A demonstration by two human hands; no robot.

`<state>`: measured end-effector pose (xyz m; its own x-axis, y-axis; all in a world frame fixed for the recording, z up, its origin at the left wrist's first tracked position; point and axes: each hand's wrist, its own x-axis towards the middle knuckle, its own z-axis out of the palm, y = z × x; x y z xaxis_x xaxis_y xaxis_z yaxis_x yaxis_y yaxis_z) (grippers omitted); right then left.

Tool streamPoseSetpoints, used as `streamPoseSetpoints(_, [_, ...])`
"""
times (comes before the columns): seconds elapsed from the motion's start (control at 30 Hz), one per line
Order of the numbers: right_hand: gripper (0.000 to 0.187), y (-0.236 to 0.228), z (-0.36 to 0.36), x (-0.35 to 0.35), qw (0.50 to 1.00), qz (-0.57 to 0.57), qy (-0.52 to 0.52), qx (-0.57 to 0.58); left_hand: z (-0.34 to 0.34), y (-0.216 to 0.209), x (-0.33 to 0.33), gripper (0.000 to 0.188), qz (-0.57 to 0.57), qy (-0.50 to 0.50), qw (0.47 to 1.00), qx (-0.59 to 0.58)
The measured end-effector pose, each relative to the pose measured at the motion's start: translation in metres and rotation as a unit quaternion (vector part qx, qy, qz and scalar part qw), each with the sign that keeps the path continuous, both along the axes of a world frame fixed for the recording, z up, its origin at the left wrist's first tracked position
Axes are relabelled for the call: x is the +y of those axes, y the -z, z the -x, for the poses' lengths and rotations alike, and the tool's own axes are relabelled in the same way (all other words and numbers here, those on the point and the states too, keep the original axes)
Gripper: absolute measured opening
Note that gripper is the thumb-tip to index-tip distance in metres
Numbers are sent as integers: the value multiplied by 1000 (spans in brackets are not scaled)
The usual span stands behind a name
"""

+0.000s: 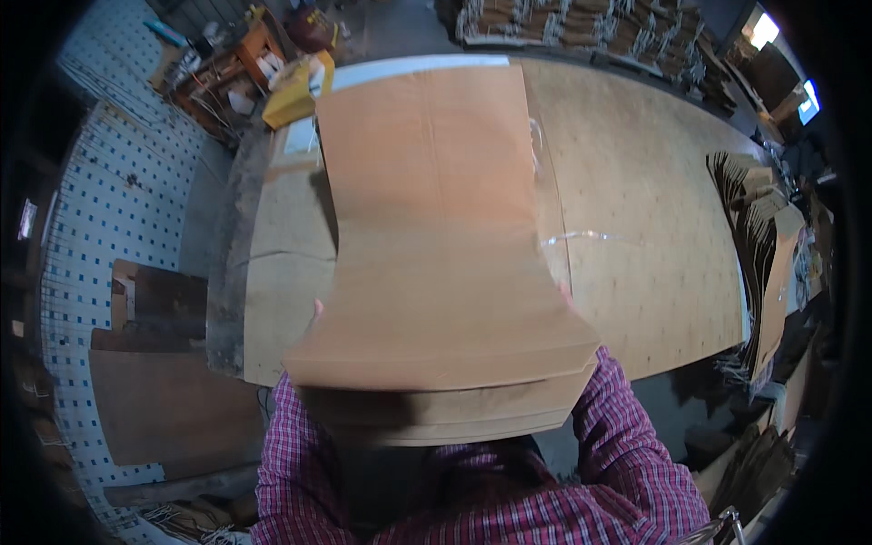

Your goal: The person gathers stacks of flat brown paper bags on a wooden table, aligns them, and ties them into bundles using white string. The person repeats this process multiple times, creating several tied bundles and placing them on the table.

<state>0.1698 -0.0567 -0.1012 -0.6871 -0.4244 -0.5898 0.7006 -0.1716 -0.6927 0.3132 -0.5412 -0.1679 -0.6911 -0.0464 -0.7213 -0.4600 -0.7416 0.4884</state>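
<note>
A stack of large brown kraft paper pieces lies lengthwise before me, its far part over the table and its near end bent down past the front edge. Several layered edges show at that near end; whether these are flat sheets or bags, I cannot tell. On the left side of the stack, my left hand grips the edge, with only a bit of it showing. Opposite it, my right hand holds the right edge. Most fingers of both hands are hidden by the paper.
The plywood table extends to the right, with a clear plastic strip on it. Folded brown paper bundles stand at its right end. A yellow package sits at the far left. More bundles are piled behind the table.
</note>
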Motion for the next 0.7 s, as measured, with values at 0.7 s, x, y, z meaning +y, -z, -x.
streamPoseSetpoints(0.7, [64,-22,15,-12,986,137,-30,-87,-24,-73,-46,38,252,56,961,-94])
